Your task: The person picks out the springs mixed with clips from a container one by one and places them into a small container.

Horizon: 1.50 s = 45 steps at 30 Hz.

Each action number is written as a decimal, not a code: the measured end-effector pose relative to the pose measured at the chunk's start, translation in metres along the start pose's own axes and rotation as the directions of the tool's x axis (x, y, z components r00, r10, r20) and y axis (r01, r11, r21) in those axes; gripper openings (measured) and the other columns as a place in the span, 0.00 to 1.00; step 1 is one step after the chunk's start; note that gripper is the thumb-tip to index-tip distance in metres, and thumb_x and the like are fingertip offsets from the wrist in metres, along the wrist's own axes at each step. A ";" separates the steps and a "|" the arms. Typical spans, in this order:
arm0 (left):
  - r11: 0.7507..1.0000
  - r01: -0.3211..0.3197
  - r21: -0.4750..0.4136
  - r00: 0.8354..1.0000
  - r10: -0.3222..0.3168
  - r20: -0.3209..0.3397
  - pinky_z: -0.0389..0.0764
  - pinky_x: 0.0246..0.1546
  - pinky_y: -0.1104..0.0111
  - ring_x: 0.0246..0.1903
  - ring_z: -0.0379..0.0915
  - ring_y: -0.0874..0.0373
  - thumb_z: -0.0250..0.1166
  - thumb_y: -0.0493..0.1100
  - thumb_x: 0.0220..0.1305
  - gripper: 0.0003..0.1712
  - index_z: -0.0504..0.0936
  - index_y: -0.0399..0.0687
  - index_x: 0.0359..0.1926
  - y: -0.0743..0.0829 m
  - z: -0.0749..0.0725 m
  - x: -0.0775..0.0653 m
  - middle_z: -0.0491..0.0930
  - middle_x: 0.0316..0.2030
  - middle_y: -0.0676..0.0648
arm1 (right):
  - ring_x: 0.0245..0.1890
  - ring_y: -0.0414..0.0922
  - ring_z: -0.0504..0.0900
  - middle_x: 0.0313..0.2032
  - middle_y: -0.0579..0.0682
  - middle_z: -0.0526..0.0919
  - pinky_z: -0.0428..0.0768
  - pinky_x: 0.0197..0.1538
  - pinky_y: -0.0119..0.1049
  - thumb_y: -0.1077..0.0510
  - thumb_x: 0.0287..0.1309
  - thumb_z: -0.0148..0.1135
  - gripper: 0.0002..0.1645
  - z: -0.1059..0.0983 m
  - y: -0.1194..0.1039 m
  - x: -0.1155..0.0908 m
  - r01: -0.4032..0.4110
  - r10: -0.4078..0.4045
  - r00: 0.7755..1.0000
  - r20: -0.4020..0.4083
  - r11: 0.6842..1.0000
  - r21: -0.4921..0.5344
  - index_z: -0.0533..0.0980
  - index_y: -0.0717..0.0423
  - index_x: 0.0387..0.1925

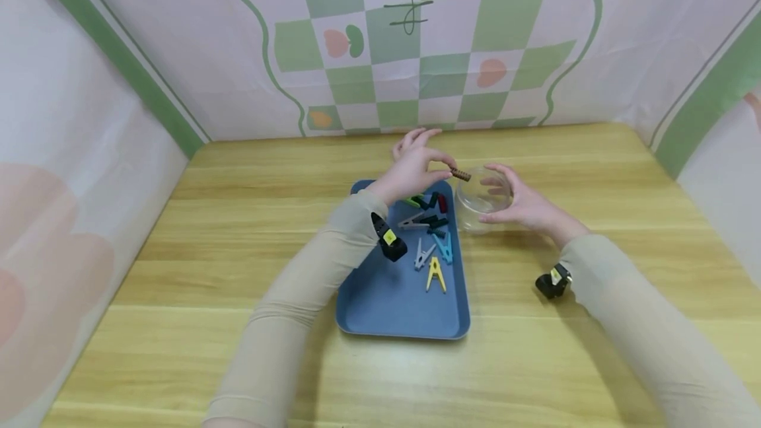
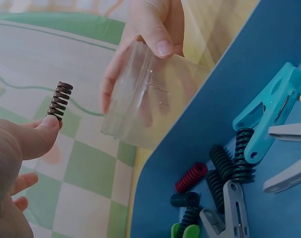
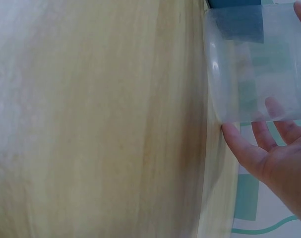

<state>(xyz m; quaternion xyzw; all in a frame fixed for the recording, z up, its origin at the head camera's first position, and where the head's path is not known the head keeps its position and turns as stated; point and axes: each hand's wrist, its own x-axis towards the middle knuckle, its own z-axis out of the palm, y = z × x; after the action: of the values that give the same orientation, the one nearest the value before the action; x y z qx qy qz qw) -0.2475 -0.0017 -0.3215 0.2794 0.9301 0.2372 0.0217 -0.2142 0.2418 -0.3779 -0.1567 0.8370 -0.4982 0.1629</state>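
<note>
Between thumb and finger, my left hand (image 1: 413, 167) pinches a dark brown coil spring (image 2: 60, 101) by one end, close to the mouth of a clear plastic jar (image 1: 483, 200). My right hand (image 1: 526, 203) grips that jar round its side, thumb and fingers on opposite walls. No spring shows inside the jar. Below the left wrist lies a blue tray (image 1: 392, 309). In it are several dark green springs (image 2: 222, 161), a red spring (image 2: 191, 177), a light blue clothespin (image 2: 271, 111), a yellow clothespin (image 1: 436, 274), grey clothespins (image 1: 423, 255) and a bright green clothespin (image 2: 191, 231).
The tray stands on a wooden table (image 1: 208, 269), with the jar just right of its far right corner. A patterned cloth (image 1: 446, 38) hangs behind the table's far edge and along both sides. Each wrist wears a small black camera (image 1: 389, 240).
</note>
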 end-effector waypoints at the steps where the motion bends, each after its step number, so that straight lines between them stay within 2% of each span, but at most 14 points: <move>1: 1.000 0.005 0.001 1.000 -0.005 0.003 0.39 0.68 0.47 0.72 0.34 0.47 0.61 0.52 0.64 0.11 0.84 0.61 0.46 0.000 0.002 0.001 0.50 0.73 0.48 | 0.67 0.68 0.54 0.70 0.66 0.53 0.58 0.62 0.67 0.62 0.46 0.72 0.64 0.000 0.000 0.000 -0.002 0.002 1.000 0.000 1.000 -0.001 0.37 0.52 0.73; 8: 1.000 0.021 0.007 1.000 -0.021 0.020 0.41 0.67 0.46 0.72 0.36 0.46 0.61 0.52 0.64 0.11 0.84 0.62 0.46 0.000 0.013 0.007 0.51 0.73 0.48 | 0.67 0.68 0.54 0.69 0.66 0.53 0.59 0.61 0.66 0.62 0.48 0.71 0.63 0.000 0.003 0.000 -0.002 0.002 1.000 -0.001 1.000 0.003 0.38 0.54 0.73; 25: 0.998 0.031 0.062 0.999 -0.033 0.028 0.43 0.67 0.49 0.72 0.39 0.47 0.62 0.54 0.63 0.11 0.84 0.64 0.45 0.008 0.024 0.015 0.53 0.72 0.48 | 0.67 0.68 0.54 0.69 0.67 0.53 0.61 0.60 0.66 0.61 0.49 0.71 0.62 -0.001 0.003 0.001 -0.005 0.005 1.000 0.003 1.000 -0.019 0.37 0.54 0.73; 33: 0.998 0.032 0.054 0.999 -0.033 0.023 0.43 0.66 0.49 0.72 0.39 0.48 0.62 0.53 0.63 0.09 0.85 0.64 0.42 0.009 0.030 0.017 0.54 0.71 0.49 | 0.67 0.68 0.55 0.69 0.66 0.53 0.62 0.60 0.65 0.60 0.49 0.71 0.62 -0.001 0.003 0.000 -0.006 0.006 1.000 0.006 1.000 -0.027 0.37 0.53 0.73; 45: 0.999 0.032 0.034 0.999 -0.033 0.034 0.42 0.66 0.50 0.71 0.39 0.48 0.62 0.52 0.63 0.09 0.85 0.63 0.43 0.012 0.033 0.015 0.53 0.72 0.49 | 0.67 0.68 0.55 0.69 0.66 0.53 0.64 0.60 0.64 0.62 0.49 0.71 0.62 0.000 0.005 0.000 -0.004 0.004 1.000 0.006 1.000 0.009 0.37 0.51 0.73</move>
<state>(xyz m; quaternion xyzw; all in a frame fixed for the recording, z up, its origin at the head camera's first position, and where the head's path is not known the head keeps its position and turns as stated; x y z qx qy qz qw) -0.2486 0.0294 -0.3436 0.2688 0.9378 0.2164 0.0370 -0.2148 0.2439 -0.3822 -0.1556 0.8346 -0.5013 0.1672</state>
